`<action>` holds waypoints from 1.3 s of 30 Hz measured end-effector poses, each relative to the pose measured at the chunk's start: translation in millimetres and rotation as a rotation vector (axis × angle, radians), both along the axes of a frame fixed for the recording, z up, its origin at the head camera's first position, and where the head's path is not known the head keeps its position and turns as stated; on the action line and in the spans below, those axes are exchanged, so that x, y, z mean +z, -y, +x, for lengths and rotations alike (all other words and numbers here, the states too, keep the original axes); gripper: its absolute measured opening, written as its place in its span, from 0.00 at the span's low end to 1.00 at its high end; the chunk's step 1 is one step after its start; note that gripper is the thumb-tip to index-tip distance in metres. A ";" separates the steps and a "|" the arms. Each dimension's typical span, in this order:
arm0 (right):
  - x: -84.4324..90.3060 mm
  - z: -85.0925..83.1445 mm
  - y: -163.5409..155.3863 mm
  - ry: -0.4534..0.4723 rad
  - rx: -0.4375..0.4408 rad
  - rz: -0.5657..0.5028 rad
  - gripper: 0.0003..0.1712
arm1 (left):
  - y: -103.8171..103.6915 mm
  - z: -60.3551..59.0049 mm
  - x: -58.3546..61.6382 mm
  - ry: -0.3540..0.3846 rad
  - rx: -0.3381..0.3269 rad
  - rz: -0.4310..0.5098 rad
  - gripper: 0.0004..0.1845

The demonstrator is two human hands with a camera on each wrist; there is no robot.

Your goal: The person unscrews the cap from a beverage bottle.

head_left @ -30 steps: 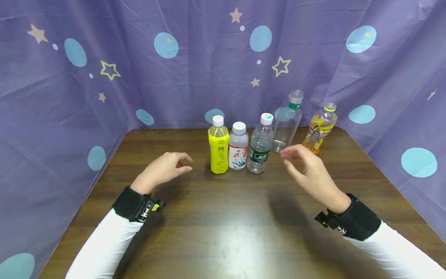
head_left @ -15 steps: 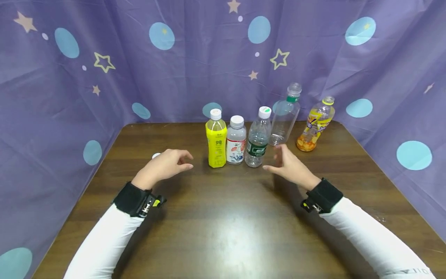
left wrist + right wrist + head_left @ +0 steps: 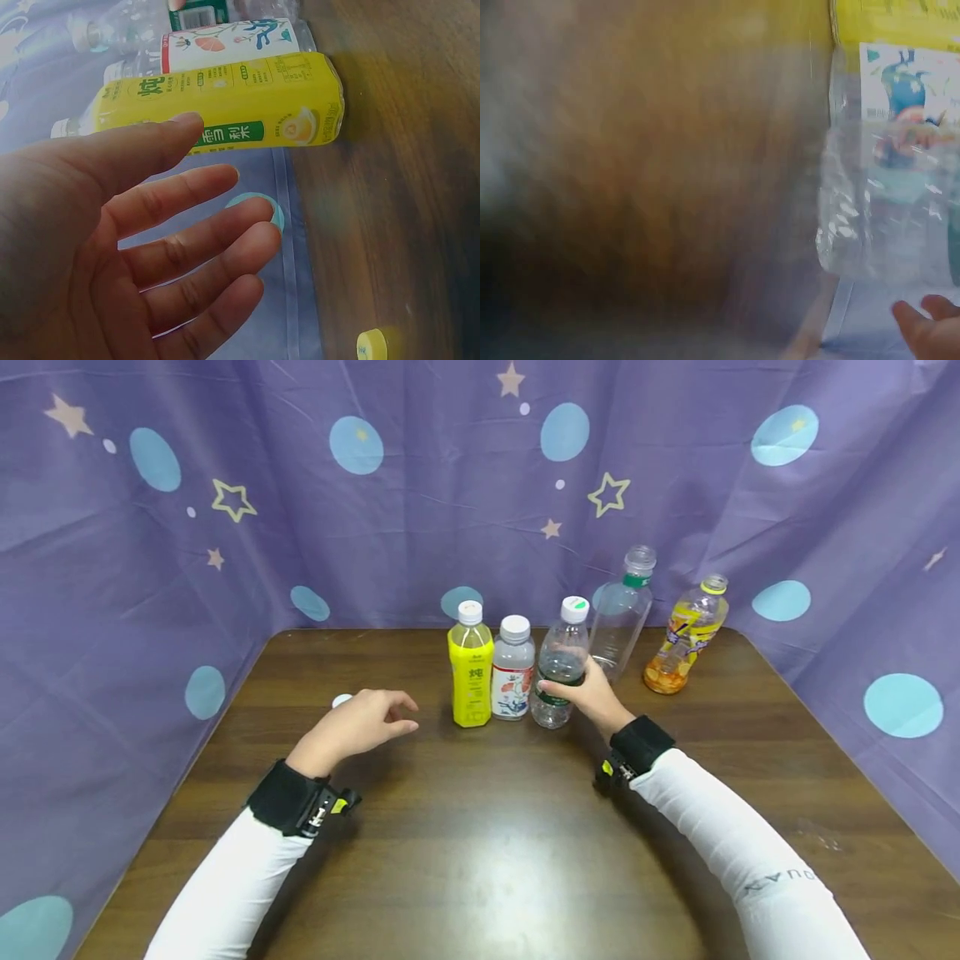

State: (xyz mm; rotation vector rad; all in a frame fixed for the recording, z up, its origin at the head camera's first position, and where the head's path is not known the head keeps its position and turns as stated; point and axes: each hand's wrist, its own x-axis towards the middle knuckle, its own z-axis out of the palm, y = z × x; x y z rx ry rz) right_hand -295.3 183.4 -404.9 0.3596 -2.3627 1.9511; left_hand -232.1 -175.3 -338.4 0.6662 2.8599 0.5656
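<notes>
Your right hand (image 3: 592, 695) wraps the green-label bottle (image 3: 561, 664), which stands upright mid-table, third in the row. At its 9 o'clock stand the white bottle (image 3: 513, 669) and yellow bottle (image 3: 471, 666). Your left hand (image 3: 358, 727) hovers relaxed, empty.

Staged recording booth, starry purple backdrop (image 3: 420, 552), wooden table (image 3: 487, 852)

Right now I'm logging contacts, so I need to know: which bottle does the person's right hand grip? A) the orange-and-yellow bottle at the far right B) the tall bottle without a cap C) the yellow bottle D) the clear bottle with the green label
D: in the head view the right hand curls its fingers round the clear bottle with the green label, while the yellow bottle stands untouched.
</notes>
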 end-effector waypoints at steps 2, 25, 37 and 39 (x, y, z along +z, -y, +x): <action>3.6 7.2 -0.8 -0.064 -0.027 -0.044 0.33 | 0.2 -0.2 -0.8 -0.006 -0.004 0.001 0.16; 27.6 85.0 -3.0 -0.189 0.287 0.406 0.42 | -38.8 14.0 68.5 -0.088 -0.294 0.063 0.21; 31.1 87.4 -1.6 -0.156 0.370 0.445 0.44 | -89.4 18.6 86.8 -0.584 -0.648 0.082 0.21; 29.3 88.0 -2.9 -0.147 0.370 0.448 0.43 | -89.7 17.1 80.5 -0.621 -0.657 0.079 0.20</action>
